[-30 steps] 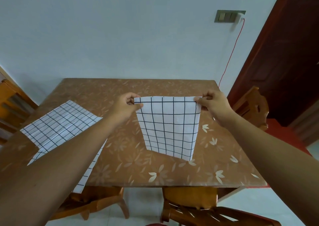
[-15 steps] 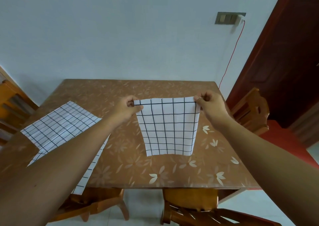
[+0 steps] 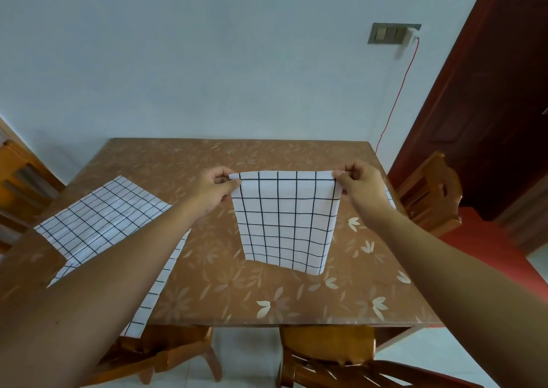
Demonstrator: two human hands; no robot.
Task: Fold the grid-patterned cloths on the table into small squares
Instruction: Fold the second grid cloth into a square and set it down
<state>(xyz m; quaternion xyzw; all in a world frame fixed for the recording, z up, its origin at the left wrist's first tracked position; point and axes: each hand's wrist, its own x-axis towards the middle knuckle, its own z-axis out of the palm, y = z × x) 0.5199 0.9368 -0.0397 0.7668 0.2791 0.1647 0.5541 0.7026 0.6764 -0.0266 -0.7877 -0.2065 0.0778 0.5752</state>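
A white cloth with a black grid (image 3: 286, 221), folded to a narrower panel, hangs over the middle of the brown floral table (image 3: 296, 298). My left hand (image 3: 212, 190) pinches its top left corner and my right hand (image 3: 360, 187) pinches its top right corner, holding the top edge taut. The lower edge hangs slanted, the right corner lower. A second grid cloth (image 3: 103, 224) lies spread flat on the left of the table, partly under my left forearm, with its near part drooping over the front edge.
Wooden chairs stand at the near edge (image 3: 326, 355), at the left (image 3: 20, 180) and at the right (image 3: 430, 192). A pale wall runs behind the table, with a switch plate (image 3: 391, 33) and a red cable. A dark red door (image 3: 489, 105) is at right.
The hanging cloth's lower edge has swung, from level half a second ago to slanted with the right corner lower. Both hands keep their grip on the top corners.
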